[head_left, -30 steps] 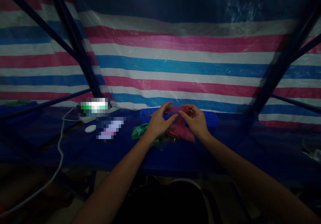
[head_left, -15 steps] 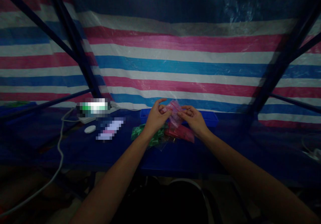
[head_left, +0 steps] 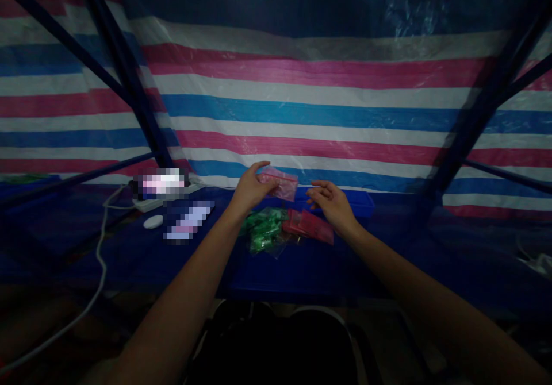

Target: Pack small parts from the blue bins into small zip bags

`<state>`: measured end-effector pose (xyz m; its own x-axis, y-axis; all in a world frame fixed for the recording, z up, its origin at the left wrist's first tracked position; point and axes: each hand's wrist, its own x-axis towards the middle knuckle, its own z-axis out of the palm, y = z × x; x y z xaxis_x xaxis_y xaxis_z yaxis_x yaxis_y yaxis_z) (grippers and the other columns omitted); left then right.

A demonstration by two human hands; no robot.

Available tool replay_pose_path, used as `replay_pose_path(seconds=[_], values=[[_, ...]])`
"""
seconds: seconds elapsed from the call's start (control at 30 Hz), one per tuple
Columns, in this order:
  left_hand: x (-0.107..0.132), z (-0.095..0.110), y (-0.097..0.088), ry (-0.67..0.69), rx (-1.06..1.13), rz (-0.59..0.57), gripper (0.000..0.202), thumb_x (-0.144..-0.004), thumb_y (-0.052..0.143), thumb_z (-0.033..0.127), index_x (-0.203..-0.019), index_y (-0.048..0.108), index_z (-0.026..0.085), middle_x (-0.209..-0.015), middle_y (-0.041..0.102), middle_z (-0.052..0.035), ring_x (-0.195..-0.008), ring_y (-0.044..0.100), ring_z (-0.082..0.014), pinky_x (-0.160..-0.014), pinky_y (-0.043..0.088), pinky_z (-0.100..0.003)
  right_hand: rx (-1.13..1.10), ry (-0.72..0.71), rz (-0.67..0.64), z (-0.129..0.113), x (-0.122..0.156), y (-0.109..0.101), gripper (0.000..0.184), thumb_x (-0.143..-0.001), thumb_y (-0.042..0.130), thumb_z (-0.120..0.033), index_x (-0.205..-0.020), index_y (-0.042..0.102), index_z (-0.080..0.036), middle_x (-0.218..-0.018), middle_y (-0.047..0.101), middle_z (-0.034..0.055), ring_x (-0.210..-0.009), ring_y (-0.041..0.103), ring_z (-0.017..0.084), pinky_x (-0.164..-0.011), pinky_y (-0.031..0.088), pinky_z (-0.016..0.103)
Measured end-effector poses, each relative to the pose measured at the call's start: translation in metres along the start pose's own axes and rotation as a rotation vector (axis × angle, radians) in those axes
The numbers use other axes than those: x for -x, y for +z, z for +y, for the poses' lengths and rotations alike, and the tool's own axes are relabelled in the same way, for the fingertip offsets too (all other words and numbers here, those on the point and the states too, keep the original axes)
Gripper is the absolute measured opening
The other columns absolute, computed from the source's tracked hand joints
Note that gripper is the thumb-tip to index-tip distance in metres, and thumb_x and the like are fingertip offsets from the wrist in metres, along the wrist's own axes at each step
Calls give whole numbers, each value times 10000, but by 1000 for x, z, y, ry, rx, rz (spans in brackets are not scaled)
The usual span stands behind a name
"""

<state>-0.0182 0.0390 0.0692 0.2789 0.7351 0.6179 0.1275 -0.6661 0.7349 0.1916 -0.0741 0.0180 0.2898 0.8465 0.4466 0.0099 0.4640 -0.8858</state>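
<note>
My hands have come apart: my left hand (head_left: 251,187) alone now grips a pink plastic packet (head_left: 282,183) by its near end, held up above the worktop (head_left: 302,276), while my right hand (head_left: 331,206), open and empty, has drawn away from it. Below and between my hands lie a clear bag of green items (head_left: 264,231) and a red packet (head_left: 308,227), with a blue plastic tray (head_left: 362,204) just beyond my right hand.
</note>
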Motion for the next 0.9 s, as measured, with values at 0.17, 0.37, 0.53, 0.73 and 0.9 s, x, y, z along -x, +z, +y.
replay_pose_path(seconds=[0.17, 0.37, 0.53, 0.73, 0.9], values=[[-24, -27, -28, -89, -287, 67, 589, -737, 776, 268, -1285, 598, 148, -911, 722, -63, -780, 685, -212, -772, 559, -320, 28, -6, -19, 1, 0, 2, 416, -799, 758, -463, -1111, 615, -229, -874, 688, 1, -738, 683, 159, -621, 545, 285], [-33, -55, -22, -181, -676, -13, 618, -729, 770, 293, -1304, 582, 165, -1071, 723, -99, -934, 685, -252, -869, 517, -320, 65, -25, -61, 1, 1, 3, 401, -813, 754, -446, -1111, 626, -210, -868, 674, 8, -726, 678, 153, -667, 540, 299], [-33, -76, -9, -271, -756, -47, 650, -716, 788, 328, -1302, 557, 168, -1130, 713, -135, -1024, 681, -282, -857, 515, -326, 66, -13, -70, 1, 2, 2, 403, -804, 763, -450, -1101, 631, -212, -884, 677, 16, -711, 677, 153, -663, 536, 304], [-29, -83, -11, -238, -794, -51, 647, -746, 762, 352, -1326, 537, 173, -1159, 713, -136, -1058, 682, -279, -873, 515, -320, 72, -8, -111, 1, 3, 4, 405, -801, 766, -445, -1100, 630, -208, -891, 674, 14, -728, 679, 146, -687, 539, 292], [-28, -81, -8, -221, -839, -103, 576, -784, 735, 350, -1305, 564, 172, -1215, 701, -147, -1122, 667, -294, -925, 501, -332, 148, -19, -112, 3, 4, 5, 390, -820, 743, -447, -1105, 622, -210, -883, 678, 20, -743, 659, 149, -663, 526, 279]])
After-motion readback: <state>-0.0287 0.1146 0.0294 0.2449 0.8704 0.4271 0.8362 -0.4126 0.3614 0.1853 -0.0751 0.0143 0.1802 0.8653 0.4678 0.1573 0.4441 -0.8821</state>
